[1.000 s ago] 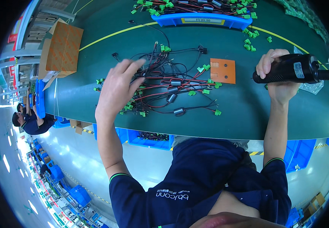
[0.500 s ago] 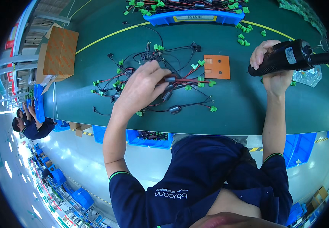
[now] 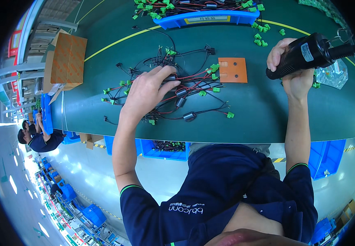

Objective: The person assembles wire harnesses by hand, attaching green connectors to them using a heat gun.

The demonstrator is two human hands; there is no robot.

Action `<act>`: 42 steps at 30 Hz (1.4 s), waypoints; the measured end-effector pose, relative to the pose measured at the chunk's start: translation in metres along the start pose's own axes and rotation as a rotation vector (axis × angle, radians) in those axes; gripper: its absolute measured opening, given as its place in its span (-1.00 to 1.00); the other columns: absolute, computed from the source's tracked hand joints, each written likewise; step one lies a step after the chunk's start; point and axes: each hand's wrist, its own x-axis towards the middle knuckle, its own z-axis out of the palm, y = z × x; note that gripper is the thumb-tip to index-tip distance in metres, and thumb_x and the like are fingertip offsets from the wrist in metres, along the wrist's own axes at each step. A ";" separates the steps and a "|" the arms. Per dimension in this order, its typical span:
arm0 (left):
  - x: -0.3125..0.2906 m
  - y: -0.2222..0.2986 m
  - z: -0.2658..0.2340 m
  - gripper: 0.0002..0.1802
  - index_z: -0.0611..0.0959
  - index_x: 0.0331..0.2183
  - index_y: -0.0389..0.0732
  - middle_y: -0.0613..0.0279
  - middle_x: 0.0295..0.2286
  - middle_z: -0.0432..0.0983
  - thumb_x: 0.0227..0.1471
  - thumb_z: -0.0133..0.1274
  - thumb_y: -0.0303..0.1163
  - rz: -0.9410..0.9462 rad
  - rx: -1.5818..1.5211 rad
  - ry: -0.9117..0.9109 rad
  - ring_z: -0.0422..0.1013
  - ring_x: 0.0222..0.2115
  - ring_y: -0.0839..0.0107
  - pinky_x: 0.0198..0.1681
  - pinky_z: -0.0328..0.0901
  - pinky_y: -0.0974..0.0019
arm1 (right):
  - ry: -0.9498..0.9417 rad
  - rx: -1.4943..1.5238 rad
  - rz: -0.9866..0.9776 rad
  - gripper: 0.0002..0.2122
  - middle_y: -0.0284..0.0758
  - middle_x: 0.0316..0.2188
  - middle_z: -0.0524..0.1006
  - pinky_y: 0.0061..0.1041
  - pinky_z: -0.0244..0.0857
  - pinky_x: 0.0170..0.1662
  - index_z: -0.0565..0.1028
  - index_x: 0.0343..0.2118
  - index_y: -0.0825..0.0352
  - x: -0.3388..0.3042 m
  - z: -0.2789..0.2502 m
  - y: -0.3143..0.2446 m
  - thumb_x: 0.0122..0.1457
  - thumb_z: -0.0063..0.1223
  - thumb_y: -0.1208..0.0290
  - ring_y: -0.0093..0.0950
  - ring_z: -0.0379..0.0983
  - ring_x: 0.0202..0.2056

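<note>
A tangle of black and red wires with green connectors (image 3: 185, 92) lies on the green table (image 3: 259, 119). My left hand (image 3: 146, 92) rests on this wire bundle with fingers curled over a black part of it. My right hand (image 3: 294, 67) grips a black electric screwdriver (image 3: 309, 53) held above the table at the right. An orange block with two holes (image 3: 233, 69) sits between the hands, just right of the wires.
A blue bin (image 3: 202, 18) of wires and green connectors stands at the table's far edge, loose green connectors (image 3: 261, 35) beside it. A cardboard box (image 3: 64, 59) sits at the left, a clear plastic bag (image 3: 335, 74) at the right. Another person (image 3: 38, 139) works farther left. Blue bins (image 3: 165, 149) hang under the table's edge.
My left hand has slid right across the wire bundle and settled on its middle. My right hand with the screwdriver has barely moved.
</note>
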 end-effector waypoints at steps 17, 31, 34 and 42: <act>0.008 -0.016 -0.009 -0.68 0.64 -0.10 -0.38 0.04 -0.21 0.51 0.05 0.24 -0.58 0.146 -0.045 0.113 0.49 -0.19 0.05 -0.11 0.39 0.16 | -0.018 0.031 0.028 -0.18 -0.21 -0.44 0.48 -0.39 0.29 -0.32 0.41 -0.02 0.49 -0.001 -0.014 0.004 0.34 -0.43 -0.40 -0.38 0.40 -0.43; 0.005 -0.001 0.011 -0.64 0.67 -0.19 -0.37 0.00 -0.33 0.46 -0.06 0.37 -0.45 0.072 -0.207 -0.201 0.47 -0.29 0.02 -0.16 0.37 0.07 | -0.007 0.012 0.013 -0.37 -0.24 -0.45 0.41 -0.39 0.24 -0.33 0.44 -0.06 0.39 0.001 -0.002 0.001 0.38 -0.27 -0.24 -0.41 0.33 -0.47; 0.009 -0.003 -0.003 -0.65 0.68 -0.19 -0.37 0.01 -0.32 0.48 -0.08 0.36 -0.47 0.115 -0.169 -0.260 0.47 -0.32 0.02 -0.20 0.38 0.08 | 0.008 -0.024 0.030 -0.39 -0.24 -0.44 0.40 -0.38 0.24 -0.32 0.44 -0.05 0.38 0.000 -0.003 -0.001 0.40 -0.28 -0.22 -0.40 0.34 -0.46; 0.001 -0.024 -0.046 -0.70 0.64 -0.16 -0.36 0.43 -0.42 0.44 0.11 0.30 -0.41 -0.133 -0.440 -0.260 0.24 -0.39 0.62 -0.30 0.28 0.40 | -0.023 0.037 -0.003 -0.36 -0.19 -0.44 0.47 -0.38 0.30 -0.33 0.43 -0.04 0.47 0.001 -0.013 0.002 0.42 -0.48 -0.14 -0.37 0.40 -0.42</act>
